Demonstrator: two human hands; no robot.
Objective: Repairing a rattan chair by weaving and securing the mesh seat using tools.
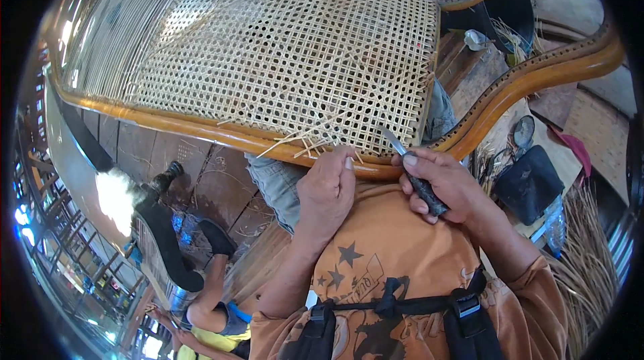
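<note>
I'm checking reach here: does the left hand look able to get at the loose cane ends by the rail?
Probably yes: the left hand sits right beside the loose cane ends, with nothing visible between them.

And there's the left forearm [293,273], angling up to the left grip [327,189], curled in a loose fist; opposite, the right forearm [504,236] slants inward, right grip [437,182] wrapped closed (fingertips [419,206] peeking out below), its thumb [411,161] stretched forward.

Red cloth [578,150] and clear bottle [555,229] at right; dark shoe [216,238] at left.
</note>
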